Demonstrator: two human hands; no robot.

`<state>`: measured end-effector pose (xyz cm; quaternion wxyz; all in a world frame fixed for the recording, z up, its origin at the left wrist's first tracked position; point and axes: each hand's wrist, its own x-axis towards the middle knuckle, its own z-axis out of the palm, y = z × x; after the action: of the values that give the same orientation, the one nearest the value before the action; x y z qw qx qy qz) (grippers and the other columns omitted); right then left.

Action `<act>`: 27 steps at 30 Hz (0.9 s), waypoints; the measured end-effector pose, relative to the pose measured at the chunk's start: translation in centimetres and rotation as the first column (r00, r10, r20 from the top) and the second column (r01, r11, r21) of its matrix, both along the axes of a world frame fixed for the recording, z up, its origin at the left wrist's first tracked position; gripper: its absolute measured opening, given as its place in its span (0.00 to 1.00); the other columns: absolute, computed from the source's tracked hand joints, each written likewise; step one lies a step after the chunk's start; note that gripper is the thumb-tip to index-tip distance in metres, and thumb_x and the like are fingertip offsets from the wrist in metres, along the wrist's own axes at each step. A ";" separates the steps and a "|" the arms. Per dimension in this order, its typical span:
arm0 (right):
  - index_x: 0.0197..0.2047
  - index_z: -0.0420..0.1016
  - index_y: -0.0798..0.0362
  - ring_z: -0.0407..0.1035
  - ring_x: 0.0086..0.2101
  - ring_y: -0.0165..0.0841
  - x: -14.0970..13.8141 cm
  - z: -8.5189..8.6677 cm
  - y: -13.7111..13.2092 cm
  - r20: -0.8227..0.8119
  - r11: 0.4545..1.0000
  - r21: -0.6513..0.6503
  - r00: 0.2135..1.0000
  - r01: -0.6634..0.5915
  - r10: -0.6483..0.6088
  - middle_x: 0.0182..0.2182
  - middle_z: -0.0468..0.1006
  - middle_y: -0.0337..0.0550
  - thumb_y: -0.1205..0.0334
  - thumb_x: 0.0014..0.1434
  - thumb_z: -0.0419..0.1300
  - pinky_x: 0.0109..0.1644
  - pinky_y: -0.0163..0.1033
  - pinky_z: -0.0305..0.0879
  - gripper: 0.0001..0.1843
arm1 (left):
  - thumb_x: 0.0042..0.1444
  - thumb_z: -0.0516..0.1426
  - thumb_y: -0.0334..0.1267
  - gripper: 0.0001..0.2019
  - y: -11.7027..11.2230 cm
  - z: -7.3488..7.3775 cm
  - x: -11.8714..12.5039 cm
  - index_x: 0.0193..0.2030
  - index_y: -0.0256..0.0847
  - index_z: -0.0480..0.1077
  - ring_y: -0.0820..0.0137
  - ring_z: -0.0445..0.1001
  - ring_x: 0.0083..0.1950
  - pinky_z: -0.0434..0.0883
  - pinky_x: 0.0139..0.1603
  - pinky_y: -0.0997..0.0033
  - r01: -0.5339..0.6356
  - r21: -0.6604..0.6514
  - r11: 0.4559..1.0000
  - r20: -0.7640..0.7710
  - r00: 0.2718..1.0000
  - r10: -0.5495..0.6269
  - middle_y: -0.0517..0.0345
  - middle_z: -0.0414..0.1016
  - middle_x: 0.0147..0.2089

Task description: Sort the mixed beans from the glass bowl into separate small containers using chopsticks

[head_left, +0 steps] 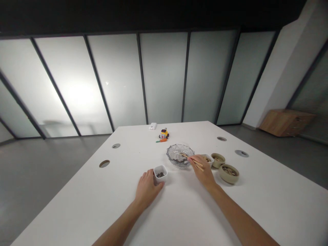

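My left hand [148, 188] is closed round the near left side of a small white square bowl [164, 177] with a few dark bits [160, 175] in it. A pair of wooden chopsticks [199, 165] is gripped in my right hand [204, 171]. Their tips reach inside a clear cut-glass bowl [180, 149], where dark bits lie at the bottom; whether the tips pinch one is too small to tell. Partly behind my right hand stands another white bowl [210, 162] with light-coloured pieces. Beside it are two olive-green round bowls [221, 160], [229, 179] holding pale and brownish pieces.
A yellow toy vehicle [164, 133], an orange carrot-like piece [162, 140] and a white box-shaped device [153, 126] sit toward the far edge of the white table [123, 205]. Round holes [104, 164] cut the tabletop on both sides. A wooden cabinet [284, 123] stands at the right wall.
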<state>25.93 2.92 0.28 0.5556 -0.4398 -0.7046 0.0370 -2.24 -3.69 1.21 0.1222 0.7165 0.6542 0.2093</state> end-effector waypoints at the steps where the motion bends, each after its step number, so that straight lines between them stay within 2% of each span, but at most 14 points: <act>1: 0.39 0.79 0.49 0.75 0.37 0.39 0.0 0.0 0.0 0.000 1.000 -0.002 1.000 0.000 0.000 0.36 0.80 0.45 0.49 0.70 0.57 0.43 0.45 0.72 0.15 | 0.59 0.61 0.46 0.14 0.0 0.0 0.0 0.47 0.43 0.67 0.58 0.73 0.52 0.63 0.49 0.65 0.001 0.002 1.000 0.000 1.000 -0.001 0.52 0.76 0.47; 7: 0.38 0.79 0.48 0.75 0.38 0.39 0.1 -0.1 0.0 -0.027 1.000 -0.006 1.000 0.011 -0.011 0.35 0.81 0.45 0.48 0.70 0.57 0.45 0.46 0.73 0.16 | 0.60 0.61 0.46 0.14 0.2 0.2 0.1 0.47 0.43 0.67 0.58 0.72 0.53 0.63 0.49 0.65 0.002 -0.005 1.000 -0.010 1.000 -0.002 0.51 0.76 0.48; 20: 0.37 0.80 0.48 0.75 0.36 0.41 0.4 -0.2 0.2 -0.062 0.993 0.066 0.993 0.102 -0.098 0.33 0.82 0.45 0.46 0.69 0.58 0.44 0.49 0.72 0.17 | 0.59 0.60 0.48 0.15 -0.2 0.5 -0.1 0.48 0.43 0.67 0.56 0.73 0.55 0.64 0.50 0.64 0.009 -0.011 1.000 -0.011 1.000 -0.009 0.50 0.77 0.49; 27: 0.39 0.81 0.48 0.77 0.37 0.40 0.4 -0.3 0.1 -0.008 0.999 0.020 1.000 0.029 -0.029 0.36 0.84 0.46 0.48 0.70 0.57 0.45 0.48 0.73 0.16 | 0.60 0.60 0.48 0.14 -0.2 0.3 -0.1 0.46 0.43 0.67 0.57 0.73 0.53 0.64 0.48 0.65 0.003 -0.004 1.000 -0.012 1.000 -0.003 0.51 0.76 0.48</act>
<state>26.33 3.06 0.02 0.5633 -0.4441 -0.6964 0.0235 -2.38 -3.87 1.46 0.1198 0.7184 0.6543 0.2034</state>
